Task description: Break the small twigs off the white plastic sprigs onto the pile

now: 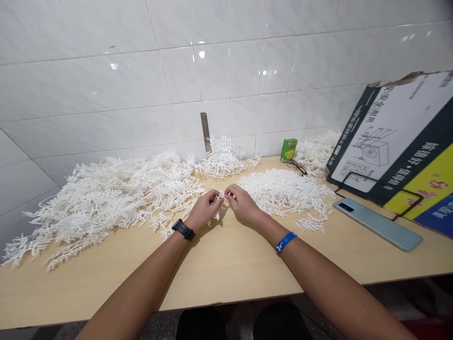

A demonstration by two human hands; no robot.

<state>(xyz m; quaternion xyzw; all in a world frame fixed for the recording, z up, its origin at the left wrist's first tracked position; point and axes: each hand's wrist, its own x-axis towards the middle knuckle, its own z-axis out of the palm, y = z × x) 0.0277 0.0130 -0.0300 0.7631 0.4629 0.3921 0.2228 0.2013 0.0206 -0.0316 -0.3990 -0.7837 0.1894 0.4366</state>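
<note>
My left hand (pixel 204 208) and my right hand (pixel 241 202) meet over the middle of the table, fingertips pinched close together. Between them is a small white branched plastic piece (pixel 217 216), part of it hanging below my left fingers. Both hands grip it, though the fingers cover most of it. To the left spreads a large heap of white branched plastic pieces (pixel 116 193). Just right of my right hand lies a flatter pile of smaller white pieces (pixel 283 189). A further tangled clump (pixel 224 158) sits behind my hands near the wall.
A metal ruler (pixel 205 131) leans on the tiled wall. At the right are a green box (pixel 289 150), black glasses (pixel 297 167), another white heap (pixel 316 148), a phone (pixel 378 224), a black wire stand (pixel 382 180) and a large printed carton (pixel 396 141). The wooden table's (pixel 226 264) front edge is near me.
</note>
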